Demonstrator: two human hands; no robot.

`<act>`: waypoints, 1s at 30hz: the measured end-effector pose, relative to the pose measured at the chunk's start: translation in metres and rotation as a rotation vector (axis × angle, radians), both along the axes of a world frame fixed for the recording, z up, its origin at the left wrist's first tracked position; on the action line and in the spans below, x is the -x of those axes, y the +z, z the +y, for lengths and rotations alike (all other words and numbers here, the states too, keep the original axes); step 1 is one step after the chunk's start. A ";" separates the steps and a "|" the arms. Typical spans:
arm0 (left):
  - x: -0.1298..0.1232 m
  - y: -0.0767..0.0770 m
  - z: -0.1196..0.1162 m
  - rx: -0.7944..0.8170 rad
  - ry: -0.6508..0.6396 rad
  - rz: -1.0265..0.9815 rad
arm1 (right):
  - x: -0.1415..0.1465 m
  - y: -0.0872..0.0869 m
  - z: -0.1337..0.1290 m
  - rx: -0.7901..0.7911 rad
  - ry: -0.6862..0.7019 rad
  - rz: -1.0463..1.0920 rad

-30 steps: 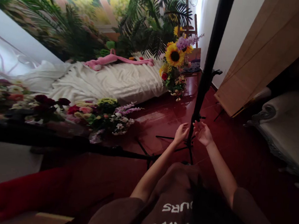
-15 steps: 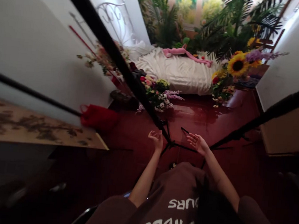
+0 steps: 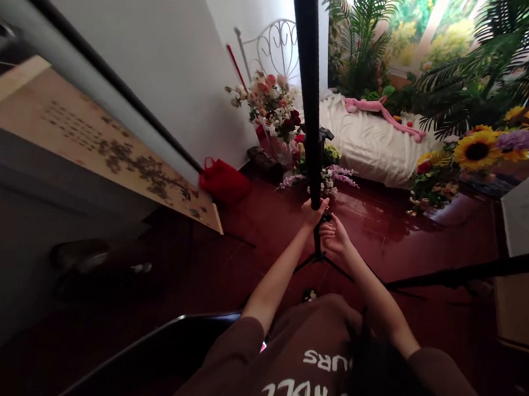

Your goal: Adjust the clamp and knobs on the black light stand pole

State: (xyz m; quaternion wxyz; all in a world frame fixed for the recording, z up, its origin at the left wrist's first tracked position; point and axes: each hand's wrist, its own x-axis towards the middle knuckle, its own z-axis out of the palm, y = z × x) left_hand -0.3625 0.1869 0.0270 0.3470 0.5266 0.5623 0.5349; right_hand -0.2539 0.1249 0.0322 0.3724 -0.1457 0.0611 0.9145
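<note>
A black light stand (image 3: pixel 310 70) rises in front of me, its legs spread on the floor. My left hand (image 3: pixel 312 213) is wrapped round the lower part of its pole. Close beside it, my right hand (image 3: pixel 335 234) has its fingers curled at a small black knob (image 3: pixel 326 217) on the side of the pole. The fingertips are partly hidden, but they appear to pinch the knob. Higher on the pole sits another black clamp knob (image 3: pixel 327 133).
A second black stand (image 3: pixel 479 269) slants at the right. Flower bunches (image 3: pixel 275 98) and sunflowers (image 3: pixel 477 151) flank a bed (image 3: pixel 374 146) with white cloth and a pink plush toy (image 3: pixel 387 113). A red bag (image 3: pixel 223 180) and a painted scroll (image 3: pixel 122 151) are at the left.
My view has turned left. Both hands were apart and open beside the stand; now the left grips the pole and the right has closed at its knob. The pole stands more upright in view.
</note>
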 end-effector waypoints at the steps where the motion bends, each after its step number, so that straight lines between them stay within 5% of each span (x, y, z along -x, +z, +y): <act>1: 0.000 -0.003 0.003 -0.006 0.016 0.027 | 0.002 0.000 0.004 0.000 -0.013 0.021; 9: 0.001 -0.012 0.012 -0.003 0.083 0.181 | 0.013 -0.012 0.019 -0.097 -0.169 -0.051; 17: 0.004 -0.011 0.010 0.016 0.074 0.211 | 0.000 -0.004 0.024 -0.773 -0.260 -1.162; 21: 0.004 -0.013 0.011 0.003 0.073 0.197 | -0.028 0.025 0.027 -1.365 -0.043 -1.796; 24: 0.004 -0.014 0.011 -0.008 0.078 0.186 | -0.037 0.060 0.032 -1.524 0.030 -1.974; 30: 0.004 -0.014 0.010 -0.012 0.062 0.162 | -0.003 0.151 0.052 -1.552 -0.605 -1.876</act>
